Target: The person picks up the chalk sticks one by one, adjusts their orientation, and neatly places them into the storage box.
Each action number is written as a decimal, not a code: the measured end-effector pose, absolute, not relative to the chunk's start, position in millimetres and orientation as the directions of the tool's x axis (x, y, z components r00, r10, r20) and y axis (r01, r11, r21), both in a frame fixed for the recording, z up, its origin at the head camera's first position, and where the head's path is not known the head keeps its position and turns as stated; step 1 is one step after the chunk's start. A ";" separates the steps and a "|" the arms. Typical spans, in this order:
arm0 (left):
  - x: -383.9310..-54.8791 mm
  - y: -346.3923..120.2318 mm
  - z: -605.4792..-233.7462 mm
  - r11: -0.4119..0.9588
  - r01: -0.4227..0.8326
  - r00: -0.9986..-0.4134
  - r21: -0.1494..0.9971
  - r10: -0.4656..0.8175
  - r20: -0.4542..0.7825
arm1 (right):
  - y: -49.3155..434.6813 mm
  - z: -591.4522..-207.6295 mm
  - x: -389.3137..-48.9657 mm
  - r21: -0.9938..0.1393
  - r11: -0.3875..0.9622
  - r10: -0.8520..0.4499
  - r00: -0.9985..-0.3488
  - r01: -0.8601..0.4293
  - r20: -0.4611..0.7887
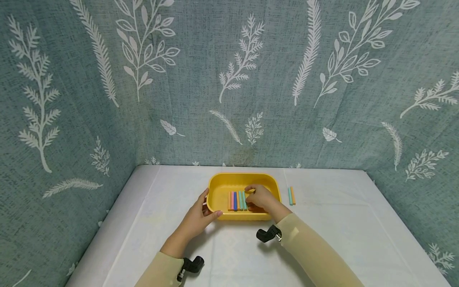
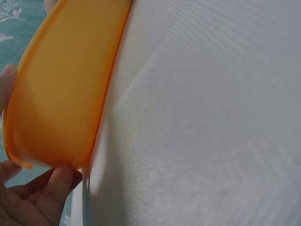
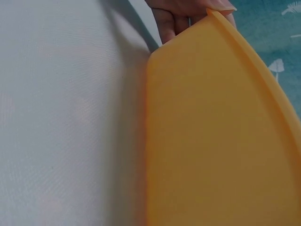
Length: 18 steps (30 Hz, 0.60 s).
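Note:
A yellow plastic tray sits on the table. My left hand grips its left end, thumb over the front rim and the other fingers along the side; the left wrist view shows fingertips at the tray's wall. Inside the tray, several chalk sticks lie side by side: orange, pink, blue, orange and teal. My right hand reaches over the front rim, its bent fingers right at the teal chalk stick ending the row. I cannot tell whether it pinches this stick. The tray wall hides the right hand's fingers from the right wrist view.
To the right of the tray, a teal chalk stick and an orange chalk stick lie together on the white-covered table. Leaf-patterned grey-green cloth rises behind the table and at both sides.

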<state>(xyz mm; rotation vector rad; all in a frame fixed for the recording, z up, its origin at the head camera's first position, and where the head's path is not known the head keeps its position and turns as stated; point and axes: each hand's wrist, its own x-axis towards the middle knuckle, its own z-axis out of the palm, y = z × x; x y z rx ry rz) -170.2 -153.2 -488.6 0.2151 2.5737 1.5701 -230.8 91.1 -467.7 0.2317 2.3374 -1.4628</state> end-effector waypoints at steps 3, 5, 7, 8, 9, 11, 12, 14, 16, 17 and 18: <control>-170.3 -153.5 -489.0 0.449 0.063 -0.982 0.892 0.187 -0.025 | 92.4 -466.0 -231.2 -0.842 0.423 -0.060 -0.916 0.336 -0.396; -170.3 -153.7 -489.5 0.448 0.065 -0.982 0.892 0.189 -0.023 | 93.2 -464.2 -231.1 -0.854 0.405 -0.073 -0.920 0.326 -0.385; -170.5 -153.8 -490.2 0.450 0.066 -0.982 0.891 0.189 -0.023 | 94.4 -461.9 -230.5 -0.866 0.398 -0.093 -0.926 0.303 -0.367; -170.5 -153.8 -490.4 0.454 0.067 -0.982 0.888 0.188 -0.022 | 94.9 -460.5 -230.1 -0.870 0.398 -0.102 -0.928 0.291 -0.358; -170.4 -153.7 -490.4 0.457 0.066 -0.982 0.887 0.188 -0.023 | 95.5 -458.8 -229.6 -0.874 0.397 -0.111 -0.930 0.281 -0.349; -170.1 -153.5 -490.2 0.464 0.067 -0.982 0.883 0.185 -0.022 | 97.1 -455.6 -228.4 -0.877 0.406 -0.124 -0.935 0.259 -0.333; -170.1 -153.4 -490.3 0.465 0.068 -0.982 0.883 0.186 -0.022 | 98.1 -453.7 -227.6 -0.877 0.407 -0.129 -0.935 0.255 -0.331; -169.7 -153.4 -489.8 0.466 0.064 -0.983 0.882 0.182 -0.025 | 100.4 -449.7 -226.1 -0.880 0.407 -0.135 -0.937 0.245 -0.323; -169.6 -153.5 -489.7 0.463 0.066 -0.983 0.884 0.183 -0.022 | 103.2 -444.9 -224.2 -0.882 0.408 -0.140 -0.939 0.236 -0.315; -169.5 -153.6 -489.7 0.459 0.068 -0.983 0.886 0.184 -0.019 | 104.9 -442.9 -223.8 -0.882 0.408 -0.140 -0.939 0.234 -0.314; -169.6 -153.8 -490.0 0.458 0.070 -0.983 0.886 0.185 -0.018 | 106.5 -440.8 -223.1 -0.884 0.405 -0.142 -0.939 0.233 -0.312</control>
